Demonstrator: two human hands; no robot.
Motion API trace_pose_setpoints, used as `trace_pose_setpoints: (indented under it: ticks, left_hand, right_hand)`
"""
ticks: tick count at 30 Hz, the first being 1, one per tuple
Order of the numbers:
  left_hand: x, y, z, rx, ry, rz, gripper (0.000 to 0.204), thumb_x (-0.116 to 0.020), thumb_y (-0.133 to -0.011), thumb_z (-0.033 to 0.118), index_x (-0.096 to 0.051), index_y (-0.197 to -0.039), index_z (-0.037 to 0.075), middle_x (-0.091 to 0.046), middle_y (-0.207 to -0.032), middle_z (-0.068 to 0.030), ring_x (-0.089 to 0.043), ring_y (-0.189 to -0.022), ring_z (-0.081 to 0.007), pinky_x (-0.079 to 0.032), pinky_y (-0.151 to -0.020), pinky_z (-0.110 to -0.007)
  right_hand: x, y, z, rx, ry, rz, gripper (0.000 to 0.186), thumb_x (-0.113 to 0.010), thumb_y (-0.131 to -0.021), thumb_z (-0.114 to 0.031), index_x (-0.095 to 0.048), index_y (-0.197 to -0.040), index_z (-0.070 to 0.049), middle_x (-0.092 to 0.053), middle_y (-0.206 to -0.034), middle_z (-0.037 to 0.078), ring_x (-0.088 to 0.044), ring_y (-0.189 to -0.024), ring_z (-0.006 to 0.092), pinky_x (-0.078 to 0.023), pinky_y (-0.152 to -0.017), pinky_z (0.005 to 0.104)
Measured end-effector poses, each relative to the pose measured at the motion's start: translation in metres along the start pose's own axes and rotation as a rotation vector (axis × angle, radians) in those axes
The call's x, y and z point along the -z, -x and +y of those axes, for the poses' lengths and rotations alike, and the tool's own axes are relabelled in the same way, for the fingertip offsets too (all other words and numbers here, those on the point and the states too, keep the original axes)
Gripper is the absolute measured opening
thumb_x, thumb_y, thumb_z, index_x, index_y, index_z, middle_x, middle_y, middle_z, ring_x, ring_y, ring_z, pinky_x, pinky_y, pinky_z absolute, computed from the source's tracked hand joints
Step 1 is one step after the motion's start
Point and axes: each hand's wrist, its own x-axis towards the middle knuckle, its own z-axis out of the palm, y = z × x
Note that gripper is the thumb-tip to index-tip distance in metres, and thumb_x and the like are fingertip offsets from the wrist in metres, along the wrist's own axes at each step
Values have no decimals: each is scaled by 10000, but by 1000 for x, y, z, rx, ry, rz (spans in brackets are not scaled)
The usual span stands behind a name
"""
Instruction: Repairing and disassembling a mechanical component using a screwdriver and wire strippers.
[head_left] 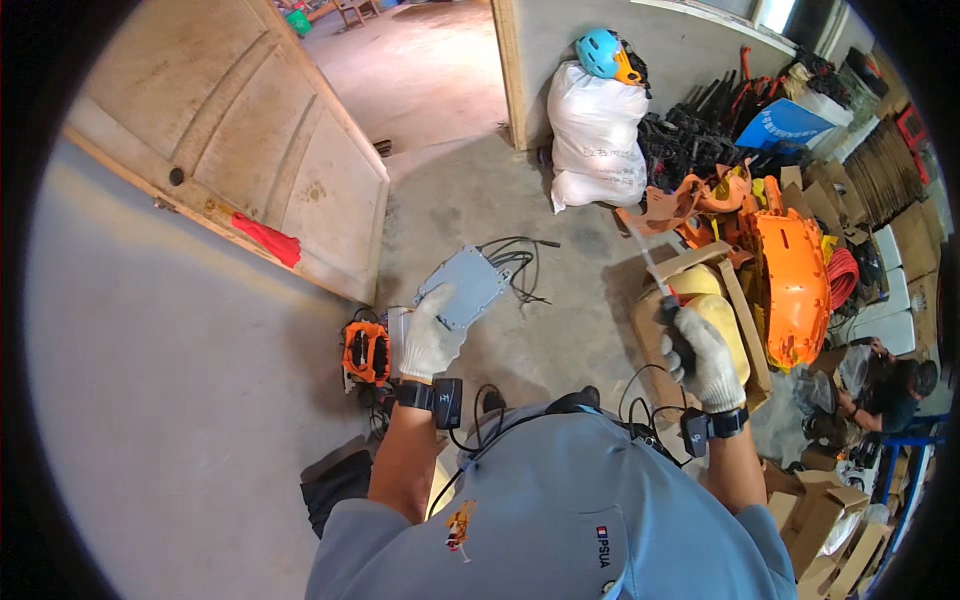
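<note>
My left hand (429,336), in a white knit glove, grips the near left edge of a flat grey box (470,290) with small lugs around its rim. Black cables (520,262) trail from the box's far side. What the fingers do beneath the box is hidden. In my gloved right hand (708,362) is a screwdriver (672,308) with a black and red handle. Its long, thin shaft points up and to the left, away from the grey box. Below that hand stands an open cardboard carton (757,330) with yellow rounded parts (722,318) inside.
An orange and black device (366,352) sits by the left wall. Ahead are an open wooden door (240,150) and a white sack (598,140) topped by a blue helmet (600,52). Orange shells (795,285) crowd the right, where another person (890,395) crouches.
</note>
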Motion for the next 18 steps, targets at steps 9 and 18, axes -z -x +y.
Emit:
trace_pose_setpoints:
  ticks: [9, 18]
  left_hand:
    - [24, 0, -1, -36, 175, -23, 554, -709, -962, 426, -602, -1391, 93, -711, -1292, -118, -722, -1125, -315, -623, -792, -456]
    - [8, 12, 4, -66, 301, -17, 548, -629, -1038, 478, -609, -1395, 64, -726, -1277, -132, -734, -1110, -305, -625, -940, -472]
  right_hand:
    - [23, -12, 8, -46, 17, 34, 470, -608, -1070, -448, -646, -1300, -40, -648, -838, 12, -554, -603, 97, -423, -502, 211]
    - [25, -21, 2, -68, -11, 28, 407, -617, -1072, -404, -657, -1245, -38, -660, -854, 18, -572, -632, 101, -455, -542, 240]
